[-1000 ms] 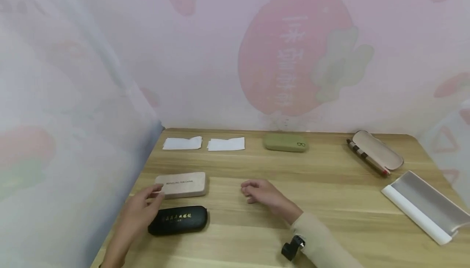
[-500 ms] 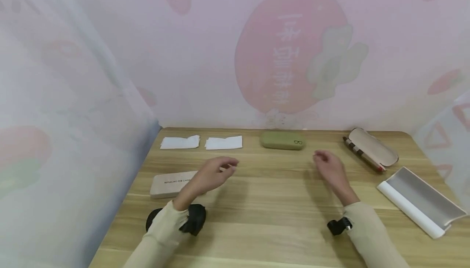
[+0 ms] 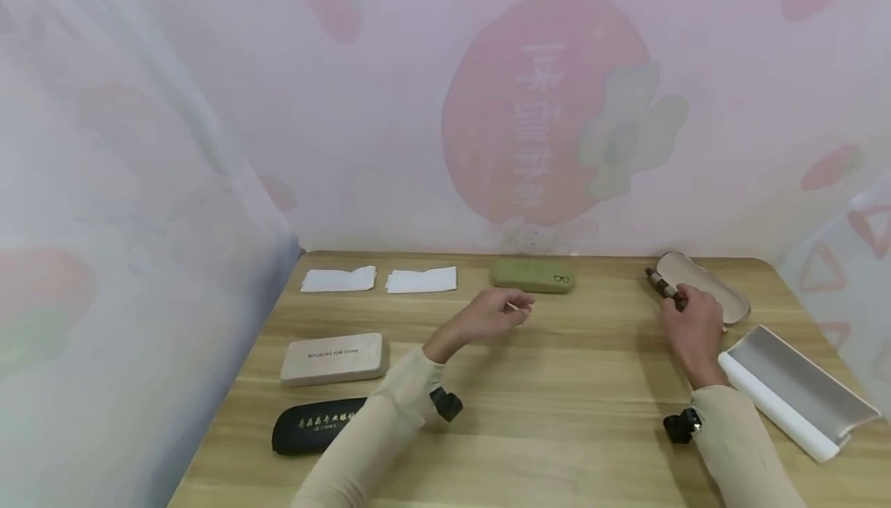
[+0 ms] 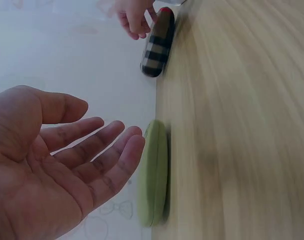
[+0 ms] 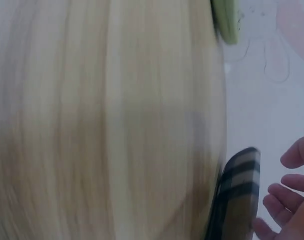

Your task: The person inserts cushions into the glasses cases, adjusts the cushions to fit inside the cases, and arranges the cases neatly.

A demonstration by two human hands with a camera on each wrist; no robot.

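Right hand (image 3: 694, 329) at checkered case (image 3: 701, 282), left hand (image 3: 487, 315) near green case (image 3: 532, 275).
Fingers loosely bent and parted on both; cannot tell whether right touches the checkered case.

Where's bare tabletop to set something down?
Widest: the wooden table between the cream sleeves. Smaller: the back strip between the long green case and the black-and-beige plaid case. Crowded: the right side, where the right hand, plaid case and open grey-white case cluster.
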